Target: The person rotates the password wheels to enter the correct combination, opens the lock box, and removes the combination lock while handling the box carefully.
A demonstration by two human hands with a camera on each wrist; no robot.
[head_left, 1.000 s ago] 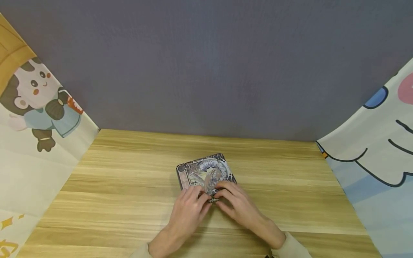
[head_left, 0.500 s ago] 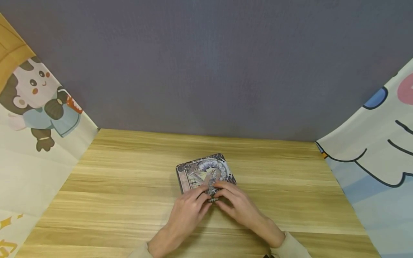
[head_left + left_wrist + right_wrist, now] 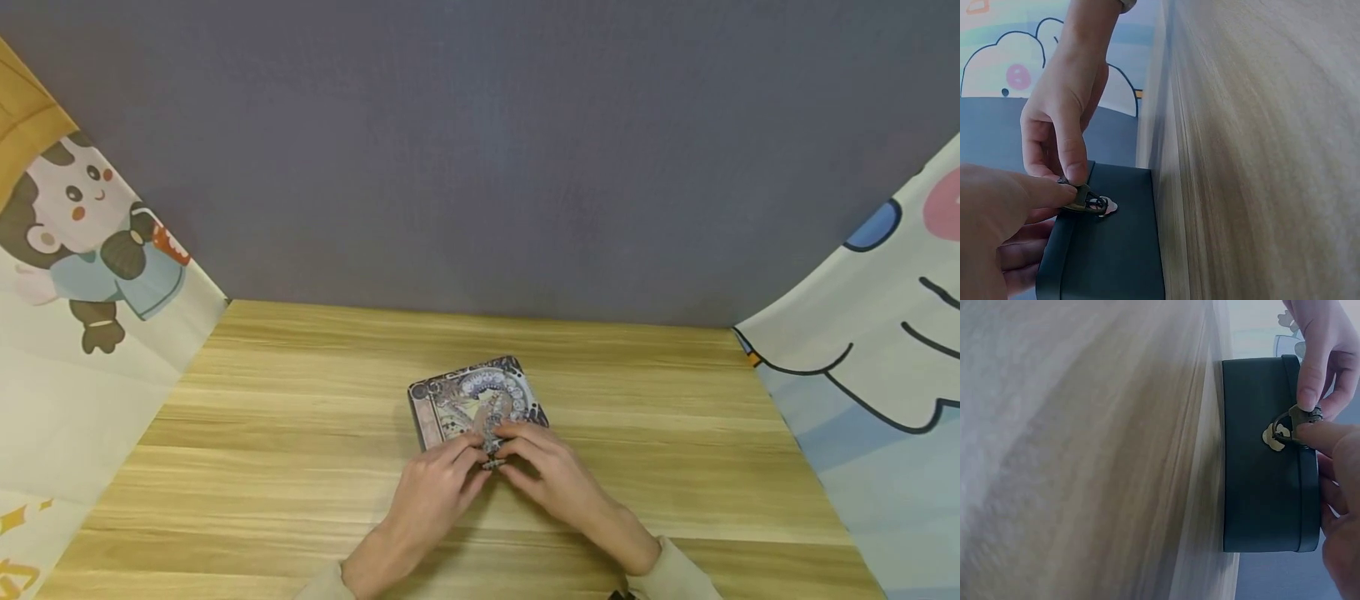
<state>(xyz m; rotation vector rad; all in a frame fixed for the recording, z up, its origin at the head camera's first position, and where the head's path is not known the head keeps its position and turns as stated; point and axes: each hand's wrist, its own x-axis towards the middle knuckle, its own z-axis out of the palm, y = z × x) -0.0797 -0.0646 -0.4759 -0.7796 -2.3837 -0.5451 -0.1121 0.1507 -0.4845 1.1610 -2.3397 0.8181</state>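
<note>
Bronze-toned metal padlock [image 3: 1298, 417] has its shackle at a pale metal clasp plate [image 3: 1268, 437] on the near side of a dark green rectangular box [image 3: 1259, 494], whose lid [image 3: 467, 398] bears ornate printing; the box stands on a wood-grain table [image 3: 277, 433], and the left hand [image 3: 429, 490] and right hand [image 3: 557, 477] pinch the padlock from either side, thumbs and fingers close together

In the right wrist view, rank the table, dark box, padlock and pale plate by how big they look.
1. Table
2. Dark box
3. Padlock and pale plate: both partly hidden, too close to rank.
</note>
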